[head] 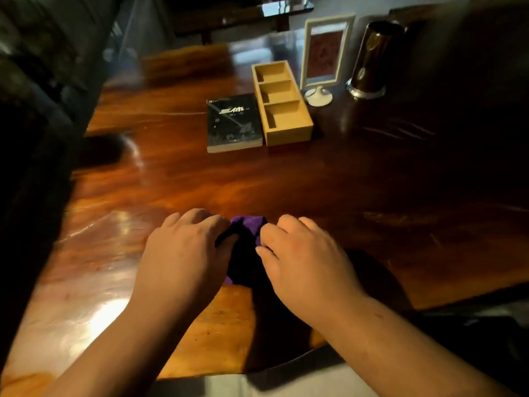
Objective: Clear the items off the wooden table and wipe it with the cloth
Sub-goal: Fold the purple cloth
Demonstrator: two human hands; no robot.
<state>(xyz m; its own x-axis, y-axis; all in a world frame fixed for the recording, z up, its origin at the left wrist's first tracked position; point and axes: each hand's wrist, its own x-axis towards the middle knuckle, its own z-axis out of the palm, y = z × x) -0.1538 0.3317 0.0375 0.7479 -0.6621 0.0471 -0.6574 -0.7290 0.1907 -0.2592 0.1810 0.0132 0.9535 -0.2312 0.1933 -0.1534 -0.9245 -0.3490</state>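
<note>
Small purple cloth [248, 224], bunched, lies on glossy reddish wooden table [171, 179] near its near edge, between both hands. Left hand [183, 247] and right hand [303, 253] curled, fingers pinching cloth from either side; exact finger closure hidden under knuckles.

Handling, judged: soft, light, limp, not fragile; take by edges or corners to spread flat.

Orientation: crumpled lump, long axis roughly near-to-far; no clear pointing end.

Dark paperback book [233, 121] and pale wooden three-compartment box [282, 103] sit side by side toward far edge, long axes near-to-far; not yet cleared.

Café or lounge, glossy wooden table [286, 181], menu stand [325, 53]
</note>
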